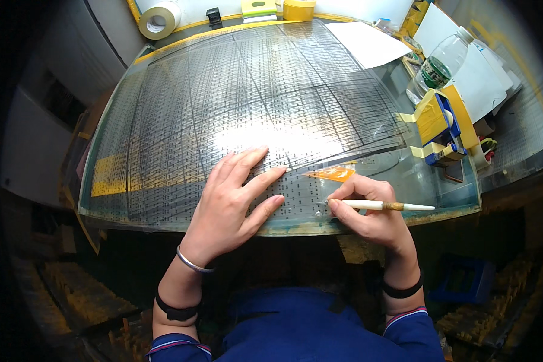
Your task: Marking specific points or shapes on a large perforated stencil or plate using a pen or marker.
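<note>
My left hand (226,196) lies flat with its fingers spread on a large transparent film sheet (181,108) printed with rows of small dark marks and long lines. Pinched in my right hand (379,220) is a slim white pen-like tool (365,204), with a tan band and a tapered white end pointing right. Its working tip is hidden by my fingers, which are close to the sheet's near right corner. Just beyond that hand is an orange triangular piece (338,173). Whether it lies over or under the film I cannot tell.
Under the sheet is a glass-topped table (419,181). To the right stand a blue tape dispenser (449,130) with yellow tape and a clear bottle (443,66). White paper (368,43), a tape roll (159,20) and a yellow tub (299,9) are at the far side.
</note>
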Action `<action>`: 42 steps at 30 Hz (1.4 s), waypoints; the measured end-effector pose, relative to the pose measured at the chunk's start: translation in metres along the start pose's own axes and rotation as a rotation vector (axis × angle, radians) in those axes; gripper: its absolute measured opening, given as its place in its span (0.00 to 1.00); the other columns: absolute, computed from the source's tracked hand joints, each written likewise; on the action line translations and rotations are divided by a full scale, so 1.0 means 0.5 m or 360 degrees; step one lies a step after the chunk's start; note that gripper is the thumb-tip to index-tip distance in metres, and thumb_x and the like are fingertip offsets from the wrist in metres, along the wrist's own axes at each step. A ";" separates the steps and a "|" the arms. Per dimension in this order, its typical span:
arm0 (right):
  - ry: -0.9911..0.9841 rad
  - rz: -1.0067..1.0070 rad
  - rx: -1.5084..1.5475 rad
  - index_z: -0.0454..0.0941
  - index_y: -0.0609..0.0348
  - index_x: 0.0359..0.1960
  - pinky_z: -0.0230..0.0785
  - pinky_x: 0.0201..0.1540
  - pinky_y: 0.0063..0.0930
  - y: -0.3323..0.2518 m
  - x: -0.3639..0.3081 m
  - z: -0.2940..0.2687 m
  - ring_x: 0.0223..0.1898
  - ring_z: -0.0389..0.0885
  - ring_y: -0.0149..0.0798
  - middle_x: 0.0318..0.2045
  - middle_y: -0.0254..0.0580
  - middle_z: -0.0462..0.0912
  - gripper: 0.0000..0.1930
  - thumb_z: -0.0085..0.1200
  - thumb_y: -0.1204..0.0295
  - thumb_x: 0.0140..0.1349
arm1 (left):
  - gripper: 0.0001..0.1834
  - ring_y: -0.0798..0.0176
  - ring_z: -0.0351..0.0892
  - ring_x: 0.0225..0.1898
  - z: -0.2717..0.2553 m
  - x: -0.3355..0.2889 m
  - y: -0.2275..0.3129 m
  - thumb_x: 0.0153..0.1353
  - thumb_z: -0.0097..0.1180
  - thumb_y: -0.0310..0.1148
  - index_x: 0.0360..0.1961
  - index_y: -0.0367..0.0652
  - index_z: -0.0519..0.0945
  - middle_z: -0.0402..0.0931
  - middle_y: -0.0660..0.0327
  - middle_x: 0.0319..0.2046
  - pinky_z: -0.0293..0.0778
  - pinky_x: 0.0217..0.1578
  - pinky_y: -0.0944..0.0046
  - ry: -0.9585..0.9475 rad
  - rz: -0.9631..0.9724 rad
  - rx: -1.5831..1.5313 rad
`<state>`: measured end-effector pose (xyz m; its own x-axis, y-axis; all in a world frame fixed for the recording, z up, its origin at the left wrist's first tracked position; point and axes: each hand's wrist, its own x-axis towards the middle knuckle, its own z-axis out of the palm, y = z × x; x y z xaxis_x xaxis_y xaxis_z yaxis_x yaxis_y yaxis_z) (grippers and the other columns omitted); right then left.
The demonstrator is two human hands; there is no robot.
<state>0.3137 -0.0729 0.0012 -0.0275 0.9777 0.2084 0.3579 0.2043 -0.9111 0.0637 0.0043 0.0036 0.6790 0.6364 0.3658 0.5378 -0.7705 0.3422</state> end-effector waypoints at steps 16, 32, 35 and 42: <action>0.0132 0.0113 0.0058 0.81 0.65 0.30 0.68 0.25 0.21 0.010 -0.005 0.003 0.23 0.78 0.24 0.22 0.38 0.82 0.05 0.63 0.75 0.58 | 0.23 0.45 0.65 0.68 -0.001 -0.001 0.001 0.64 0.62 0.42 0.59 0.49 0.80 0.69 0.50 0.65 0.57 0.69 0.46 -0.0017 -0.0014 0.0021; 0.0061 0.0083 -0.0001 0.80 0.64 0.28 0.68 0.25 0.23 0.006 -0.003 -0.001 0.22 0.77 0.25 0.21 0.38 0.81 0.05 0.63 0.76 0.58 | 0.23 0.45 0.65 0.68 0.002 0.000 -0.003 0.64 0.62 0.42 0.59 0.49 0.80 0.69 0.49 0.65 0.57 0.69 0.46 -0.0014 -0.0002 -0.0006; 0.0108 0.0112 0.0059 0.80 0.64 0.28 0.68 0.24 0.23 0.004 -0.004 0.004 0.22 0.77 0.25 0.20 0.38 0.81 0.05 0.63 0.76 0.57 | 0.23 0.46 0.65 0.68 -0.002 0.000 0.001 0.64 0.61 0.42 0.59 0.49 0.80 0.69 0.49 0.65 0.57 0.69 0.46 -0.0016 -0.0011 0.0008; 0.0088 0.0069 0.0033 0.80 0.65 0.29 0.68 0.25 0.23 0.007 -0.004 0.002 0.22 0.78 0.26 0.21 0.38 0.81 0.05 0.63 0.76 0.57 | 0.23 0.45 0.65 0.68 0.001 0.000 -0.001 0.64 0.61 0.43 0.59 0.49 0.81 0.69 0.49 0.65 0.57 0.69 0.46 -0.0010 -0.0001 -0.0013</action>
<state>0.3142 -0.0741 -0.0029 0.0397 0.9815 0.1873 0.3384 0.1632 -0.9267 0.0637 0.0049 0.0030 0.6817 0.6367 0.3604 0.5343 -0.7697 0.3493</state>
